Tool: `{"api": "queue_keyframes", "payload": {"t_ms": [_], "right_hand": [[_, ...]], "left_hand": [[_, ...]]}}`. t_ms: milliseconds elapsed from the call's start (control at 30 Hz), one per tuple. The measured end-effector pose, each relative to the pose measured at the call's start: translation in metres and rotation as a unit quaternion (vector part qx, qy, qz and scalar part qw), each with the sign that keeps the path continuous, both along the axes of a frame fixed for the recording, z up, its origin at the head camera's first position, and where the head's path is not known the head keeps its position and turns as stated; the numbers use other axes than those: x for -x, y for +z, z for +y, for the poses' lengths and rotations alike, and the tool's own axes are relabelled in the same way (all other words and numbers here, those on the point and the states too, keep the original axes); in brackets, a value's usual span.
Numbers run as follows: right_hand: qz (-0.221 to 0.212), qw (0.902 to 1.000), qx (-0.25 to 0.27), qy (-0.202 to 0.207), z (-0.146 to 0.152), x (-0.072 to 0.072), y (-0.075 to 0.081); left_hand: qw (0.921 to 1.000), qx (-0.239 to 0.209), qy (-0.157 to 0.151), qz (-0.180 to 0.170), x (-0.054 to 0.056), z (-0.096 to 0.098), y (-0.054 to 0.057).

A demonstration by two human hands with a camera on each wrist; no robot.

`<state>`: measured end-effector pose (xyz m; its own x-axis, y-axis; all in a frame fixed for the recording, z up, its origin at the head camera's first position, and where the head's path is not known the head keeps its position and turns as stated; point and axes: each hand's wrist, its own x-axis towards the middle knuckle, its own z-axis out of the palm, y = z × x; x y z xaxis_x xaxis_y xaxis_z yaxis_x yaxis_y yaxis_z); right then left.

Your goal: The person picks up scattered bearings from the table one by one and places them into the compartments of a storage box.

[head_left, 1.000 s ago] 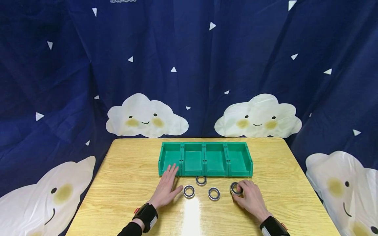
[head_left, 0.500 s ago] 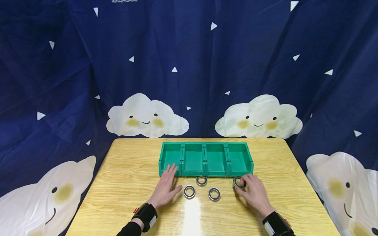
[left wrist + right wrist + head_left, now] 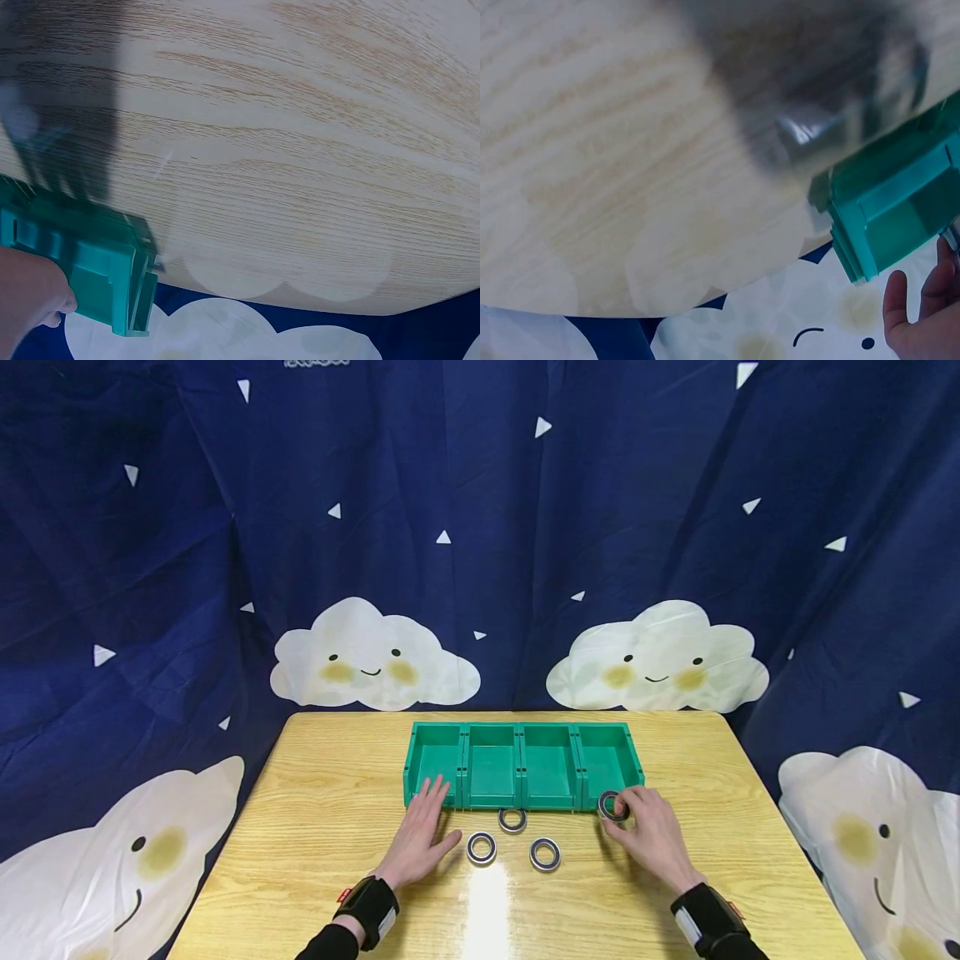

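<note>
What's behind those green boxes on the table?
Behind the green boxes, I see a strip of table, then a dark blue curtain with smiling clouds. The spot right against the boxes' backs is covered, so I can't tell.

Four bins stand abreast on the table. Three bearings lie before them. A fourth bearing, in the right hand, is at the front edge of the rightmost bin.

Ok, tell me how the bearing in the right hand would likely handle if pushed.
The bearing in the right hand looks metallic, so it is probably stiff and heavy for its size. Its shiny rim may be slippery. Being round, it could roll on edge, but would likely slide if laid flat.
</note>
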<state>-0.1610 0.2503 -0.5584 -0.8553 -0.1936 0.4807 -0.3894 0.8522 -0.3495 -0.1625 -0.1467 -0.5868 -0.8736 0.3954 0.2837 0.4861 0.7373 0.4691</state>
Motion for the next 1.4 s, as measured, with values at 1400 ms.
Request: {"api": "queue_keyframes", "payload": {"t_ms": [1400], "right_hand": [[0.011,0.9998,-0.014,-0.009,0.011,0.043,0.035]], "left_hand": [[0.9999,-0.009,0.006,-0.002,-0.001,-0.001,0.001]]}}
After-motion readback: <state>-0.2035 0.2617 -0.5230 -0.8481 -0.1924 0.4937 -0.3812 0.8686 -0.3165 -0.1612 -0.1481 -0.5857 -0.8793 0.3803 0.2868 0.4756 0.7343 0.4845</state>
